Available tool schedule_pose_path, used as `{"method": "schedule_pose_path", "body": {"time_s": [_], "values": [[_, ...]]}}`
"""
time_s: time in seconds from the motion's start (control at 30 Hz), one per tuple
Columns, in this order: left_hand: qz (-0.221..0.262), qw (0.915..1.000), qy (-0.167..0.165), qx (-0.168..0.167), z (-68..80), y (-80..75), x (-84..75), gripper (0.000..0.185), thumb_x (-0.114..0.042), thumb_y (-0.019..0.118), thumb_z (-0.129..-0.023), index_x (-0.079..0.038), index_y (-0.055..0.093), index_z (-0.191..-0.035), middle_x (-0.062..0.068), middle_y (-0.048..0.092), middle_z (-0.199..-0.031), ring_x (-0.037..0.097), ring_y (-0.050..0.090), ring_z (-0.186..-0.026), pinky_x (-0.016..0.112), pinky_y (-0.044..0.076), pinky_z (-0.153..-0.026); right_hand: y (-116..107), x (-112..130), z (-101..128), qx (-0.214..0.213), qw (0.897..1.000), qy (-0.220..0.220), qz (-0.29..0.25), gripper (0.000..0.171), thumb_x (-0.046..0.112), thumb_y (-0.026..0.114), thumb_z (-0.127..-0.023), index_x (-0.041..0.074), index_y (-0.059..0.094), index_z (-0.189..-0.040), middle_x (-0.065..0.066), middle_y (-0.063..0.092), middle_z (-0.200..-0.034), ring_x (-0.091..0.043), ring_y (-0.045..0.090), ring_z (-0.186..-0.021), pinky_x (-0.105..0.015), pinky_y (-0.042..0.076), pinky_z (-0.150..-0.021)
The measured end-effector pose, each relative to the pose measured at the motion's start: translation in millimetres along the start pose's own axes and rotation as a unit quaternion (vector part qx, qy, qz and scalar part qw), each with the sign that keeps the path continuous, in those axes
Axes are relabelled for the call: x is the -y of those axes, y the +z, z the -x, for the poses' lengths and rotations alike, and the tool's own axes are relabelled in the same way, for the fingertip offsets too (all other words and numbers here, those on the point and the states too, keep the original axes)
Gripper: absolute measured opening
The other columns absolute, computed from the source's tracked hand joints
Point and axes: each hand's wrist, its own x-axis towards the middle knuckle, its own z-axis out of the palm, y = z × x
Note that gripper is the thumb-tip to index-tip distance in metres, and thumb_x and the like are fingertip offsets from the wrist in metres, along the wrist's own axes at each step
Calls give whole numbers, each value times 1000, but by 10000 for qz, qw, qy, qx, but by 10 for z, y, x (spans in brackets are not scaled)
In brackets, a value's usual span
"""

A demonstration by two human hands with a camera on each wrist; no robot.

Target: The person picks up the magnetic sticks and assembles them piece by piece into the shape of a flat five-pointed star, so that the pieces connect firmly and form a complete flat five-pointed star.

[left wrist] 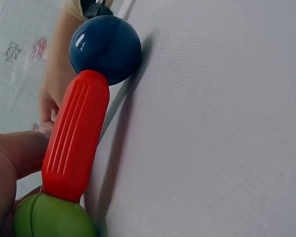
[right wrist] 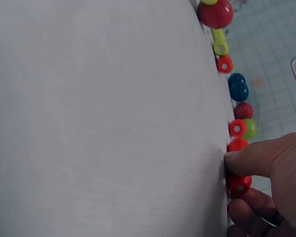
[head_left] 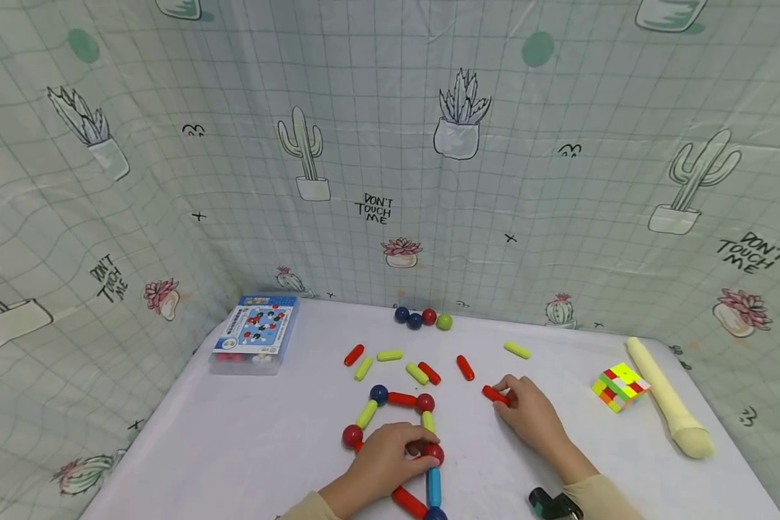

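My left hand pinches a red ball at a corner of a ball-and-stick frame on the table. A yellow-green stick runs up from that ball and a blue stick runs down. Part of the frame is hidden under this hand. In the left wrist view, a red stick joins a dark blue ball to a green ball, beside the left fingers. To the right, my right hand pinches a loose red stick between thumb and fingers, low at the tabletop.
Loose red and yellow-green sticks lie beyond the frame. Several balls sit in a cluster at the back. A boxed molecule kit stands at back left. On the right are a puzzle cube and a pale yellow baton-like object.
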Motion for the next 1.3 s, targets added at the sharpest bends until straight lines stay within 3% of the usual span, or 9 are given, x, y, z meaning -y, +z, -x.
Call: {"method": "schedule_pose_path", "body": {"time_s": [0.2,0.4,0.5,0.6,0.7,0.83,0.97,1.1,1.3], "values": [[15,10000,13,-25,-8,1,5,29,-35,84,-85,-28,77,-112,-21,57,-79,3,52,-75,20,46,-67,27,85,253,625,9969,-425,-238,22,12,81,-86,26,70,-100,8,53,-85,-11,49,-77,-26,45,-68],[15,10000,27,-13,-12,12,18,29,-34,84,-85,-28,77,-113,-21,58,-80,2,52,-74,20,46,-67,25,188,437,1497,9719,-1726,-565,16,30,74,-94,34,67,-107,21,61,-103,-4,55,-94,-29,53,-87],[41,10000,47,-10,-17,13,20,29,-33,83,-85,-27,77,-113,-21,59,-81,2,52,-74,20,47,-68,33,239,473,1631,9611,-2062,-844,14,34,71,-97,35,67,-110,21,63,-106,-4,57,-96,-29,52,-89],[49,10000,32,7,-23,12,13,29,-32,84,-85,-27,77,-113,-20,59,-82,1,52,-74,20,47,-68,49,279,464,1658,9578,-2179,-872,13,33,69,-98,34,68,-111,20,63,-106,-3,56,-96,-29,52,-89],[57,10000,8,35,-23,18,6,29,-32,84,-85,-27,77,-113,-20,59,-81,2,52,-74,20,46,-68,66,290,448,1704,9612,-2021,-790,13,33,70,-98,34,69,-111,21,62,-106,-3,56,-97,-29,52,-89],[75,10000,-12,29,-22,21,-1,29,-32,84,-85,-27,77,-113,-20,59,-81,2,52,-74,19,47,-68,79,271,364,1613,9714,-1472,-929,18,30,70,-98,27,69,-115,17,64,-106,-5,57,-95,-28,52,-88],[95,9999,-34,38,-23,29,-14,29,-34,84,-85,-27,77,-112,-20,59,-81,2,52,-75,20,47,-68,105,245,195,932,9890,-553,-1011,22,20,72,-96,14,67,-116,7,62,-98,-9,58,-88,-26,52,-80],[123,9999,-59,31,-21,32,-23,28,-34,84,-85,-27,77,-112,-20,58,-81,2,52,-75,20,47,-68,110,233,-14,387,9953,168,-871,28,13,74,-93,5,63,-117,-1,59,-94,-15,55,-84,-30,50,-74],[104,9999,-55,14,-21,34,-15,29,-35,83,-85,-27,76,-112,-21,58,-81,2,52,-75,20,46,-68,123,245,-293,332,9970,357,-597,41,20,75,-92,2,59,-126,-7,61,-103,-21,57,-89,-38,52,-79]]}}
